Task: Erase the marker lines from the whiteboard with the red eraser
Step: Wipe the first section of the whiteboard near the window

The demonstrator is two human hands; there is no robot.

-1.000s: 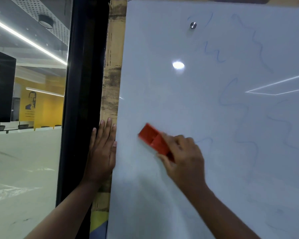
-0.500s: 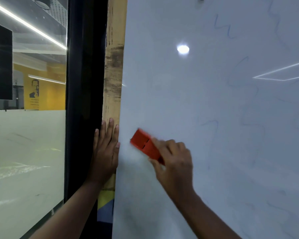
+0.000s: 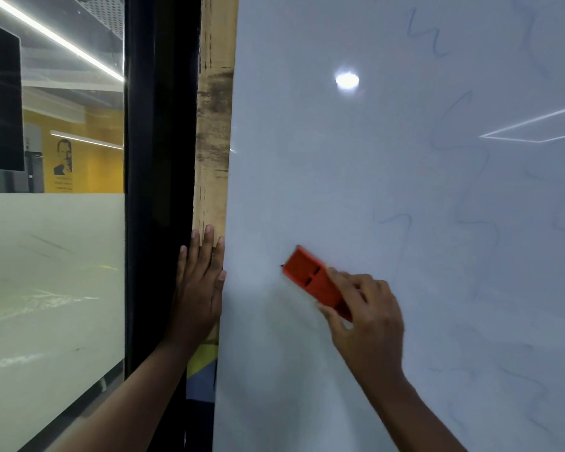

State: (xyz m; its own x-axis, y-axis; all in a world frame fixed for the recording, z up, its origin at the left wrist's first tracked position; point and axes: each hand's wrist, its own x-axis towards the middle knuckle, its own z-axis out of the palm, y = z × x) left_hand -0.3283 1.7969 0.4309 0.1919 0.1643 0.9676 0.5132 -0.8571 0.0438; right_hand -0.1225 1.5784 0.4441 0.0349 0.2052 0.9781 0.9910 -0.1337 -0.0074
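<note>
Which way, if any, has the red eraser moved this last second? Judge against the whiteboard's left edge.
Yes. The red eraser first neared the whiteboard's left edge, then swept right, ending farther from it.

1 head view faces the whiteboard [image 3: 405, 190] squarely, from very close.

The right hand [image 3: 369, 318] grips a red rectangular plastic eraser [image 3: 315, 282] and presses it flat against the glossy white whiteboard [image 3: 323, 158], its free end tilted up and to the left. Faint blue wavy marker lines [image 3: 470, 177] run across the board's right part. The left hand [image 3: 198, 285] lies flat, fingers together, on the worn wooden strip [image 3: 214, 141] beside the board's left edge, next to a black frame [image 3: 160, 158].
</note>
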